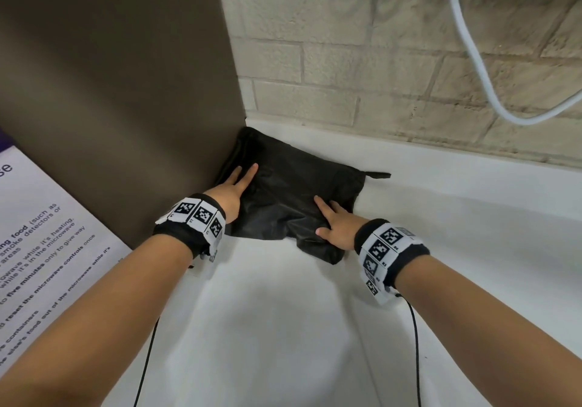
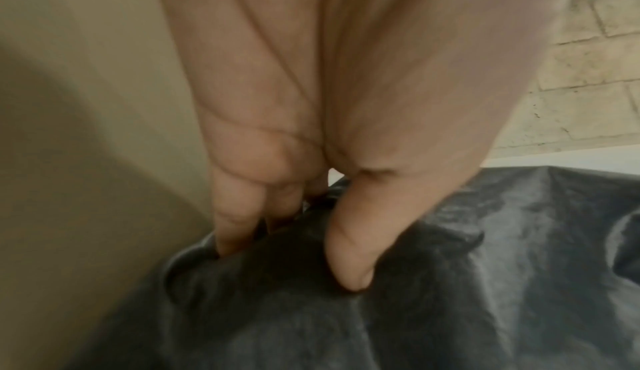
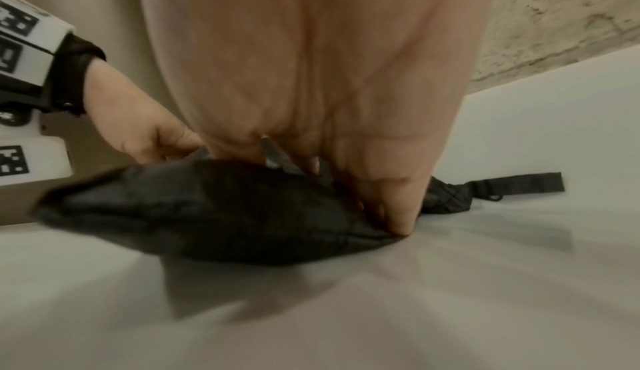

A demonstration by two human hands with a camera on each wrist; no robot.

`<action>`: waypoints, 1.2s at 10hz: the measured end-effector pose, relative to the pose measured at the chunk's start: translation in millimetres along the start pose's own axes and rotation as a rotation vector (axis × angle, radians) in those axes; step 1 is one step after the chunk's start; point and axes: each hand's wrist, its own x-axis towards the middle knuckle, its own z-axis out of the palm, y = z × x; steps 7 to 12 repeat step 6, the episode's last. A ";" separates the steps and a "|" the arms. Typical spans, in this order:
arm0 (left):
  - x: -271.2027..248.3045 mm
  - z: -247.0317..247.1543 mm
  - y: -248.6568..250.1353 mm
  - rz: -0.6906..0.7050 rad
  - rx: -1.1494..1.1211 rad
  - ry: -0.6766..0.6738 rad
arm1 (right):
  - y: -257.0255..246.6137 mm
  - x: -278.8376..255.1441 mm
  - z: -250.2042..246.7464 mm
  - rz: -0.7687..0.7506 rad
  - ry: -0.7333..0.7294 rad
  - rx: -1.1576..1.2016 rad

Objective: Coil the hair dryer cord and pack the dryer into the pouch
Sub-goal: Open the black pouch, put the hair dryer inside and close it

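Observation:
A black fabric pouch (image 1: 293,192) lies bulging on the white counter (image 1: 283,328), pushed into the corner. My left hand (image 1: 239,180) lies on its left end with straight fingers; in the left wrist view the fingers (image 2: 235,225) and thumb press into the pouch (image 2: 450,294). My right hand (image 1: 330,221) rests on the near right part, index finger stretched out. From the right wrist, the thumb (image 3: 398,211) presses the pouch (image 3: 215,206) edge down. A short black strap (image 3: 512,184) sticks out on the right. No hair dryer or dryer cord shows.
A brown panel (image 1: 126,91) stands along the pouch's left side and a brick wall (image 1: 378,60) runs behind it. A white cable (image 1: 472,60) hangs in a loop on the wall at the upper right. A printed notice (image 1: 37,233) lies at the left.

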 end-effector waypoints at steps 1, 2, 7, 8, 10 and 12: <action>4.0 0.6 -5.6 0.025 0.014 0.011 | 1.3 1.4 1.7 0.002 0.014 0.011; 4.9 2.8 -6.5 0.028 0.000 0.035 | 1.5 0.4 3.6 -0.002 0.028 0.045; -54.3 26.0 12.9 0.024 -0.096 0.216 | 13.4 -62.0 26.1 0.027 0.067 -0.010; -54.3 26.0 12.9 0.024 -0.096 0.216 | 13.4 -62.0 26.1 0.027 0.067 -0.010; -54.3 26.0 12.9 0.024 -0.096 0.216 | 13.4 -62.0 26.1 0.027 0.067 -0.010; -54.3 26.0 12.9 0.024 -0.096 0.216 | 13.4 -62.0 26.1 0.027 0.067 -0.010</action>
